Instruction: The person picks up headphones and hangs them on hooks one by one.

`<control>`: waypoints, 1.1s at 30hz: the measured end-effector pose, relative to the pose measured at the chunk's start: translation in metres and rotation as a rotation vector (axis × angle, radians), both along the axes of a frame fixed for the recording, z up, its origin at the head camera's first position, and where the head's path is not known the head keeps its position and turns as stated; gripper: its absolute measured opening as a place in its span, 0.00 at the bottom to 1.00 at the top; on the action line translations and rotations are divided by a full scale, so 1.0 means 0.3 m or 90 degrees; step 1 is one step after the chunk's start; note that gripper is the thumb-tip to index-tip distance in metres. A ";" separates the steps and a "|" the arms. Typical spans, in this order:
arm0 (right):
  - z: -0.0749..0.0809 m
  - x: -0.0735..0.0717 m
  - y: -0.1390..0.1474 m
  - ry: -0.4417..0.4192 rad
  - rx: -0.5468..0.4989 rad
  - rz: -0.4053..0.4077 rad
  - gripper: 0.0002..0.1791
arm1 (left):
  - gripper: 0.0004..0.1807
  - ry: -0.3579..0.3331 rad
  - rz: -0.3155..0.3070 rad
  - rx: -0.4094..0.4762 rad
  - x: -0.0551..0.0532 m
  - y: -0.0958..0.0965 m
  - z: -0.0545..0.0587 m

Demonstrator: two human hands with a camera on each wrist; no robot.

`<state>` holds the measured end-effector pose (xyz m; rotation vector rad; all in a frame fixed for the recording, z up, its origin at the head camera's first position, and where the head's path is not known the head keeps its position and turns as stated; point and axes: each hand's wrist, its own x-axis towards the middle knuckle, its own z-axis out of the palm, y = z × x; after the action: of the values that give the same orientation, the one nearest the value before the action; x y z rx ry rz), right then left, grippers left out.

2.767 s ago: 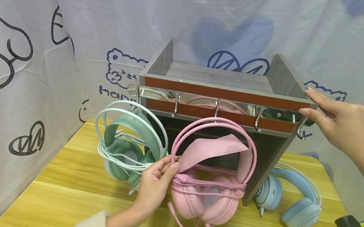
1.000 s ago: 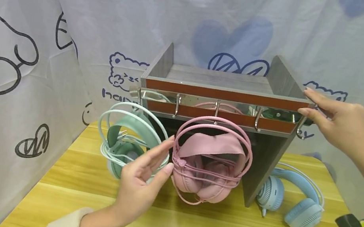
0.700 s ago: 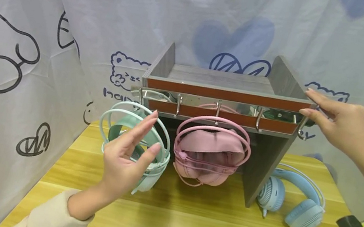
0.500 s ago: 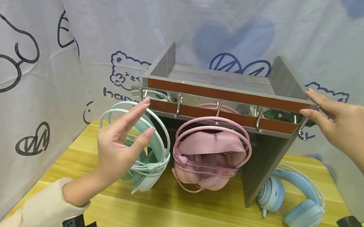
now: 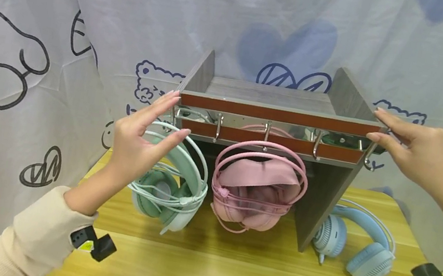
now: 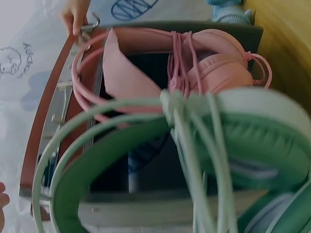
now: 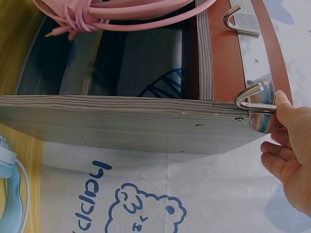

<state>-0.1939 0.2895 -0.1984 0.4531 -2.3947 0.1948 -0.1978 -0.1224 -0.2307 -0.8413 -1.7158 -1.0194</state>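
Pink headphones (image 5: 260, 176) and green headphones (image 5: 181, 202) hang hooked; blue headphones (image 5: 365, 222), four o'clock, lie unhung. Left hand (image 5: 135, 140), nine o'clock, is straight-fingered; right hand (image 5: 419, 147), three, pinches the rack (image 5: 248, 110).

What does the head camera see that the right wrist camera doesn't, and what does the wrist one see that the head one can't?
Only the head view shows the left hand and the green headphones.

Only the right wrist view shows brass-coloured screws on the outside of the gray rack.

Both show the right hand at the rack's corner, some metal hooks, the pink headphones and the blue headphones, which the wrist view cuts off.
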 end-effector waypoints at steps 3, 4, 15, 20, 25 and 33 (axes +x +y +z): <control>-0.002 -0.001 0.002 -0.002 0.004 -0.006 0.27 | 0.30 0.002 0.018 -0.023 -0.024 -0.013 0.016; -0.003 -0.002 0.003 -0.002 0.005 -0.008 0.27 | 0.29 0.000 0.023 -0.029 -0.032 -0.018 0.020; -0.005 -0.008 0.006 -0.005 0.000 -0.015 0.27 | 0.29 -0.076 0.070 -0.099 -0.129 -0.054 0.045; -0.004 -0.009 0.008 -0.006 -0.008 -0.008 0.27 | 0.32 -0.174 0.083 -0.108 -0.155 -0.061 0.057; -0.004 -0.007 0.004 -0.008 -0.006 -0.005 0.27 | 0.32 -0.254 0.069 -0.111 -0.175 -0.072 0.063; -0.007 -0.006 0.003 -0.015 -0.005 -0.011 0.27 | 0.29 -0.268 0.091 -0.139 -0.192 -0.078 0.057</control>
<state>-0.1957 0.2903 -0.2006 0.4282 -2.4190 0.2016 -0.2555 -0.1458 -0.2137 -0.6560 -2.2425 -0.9702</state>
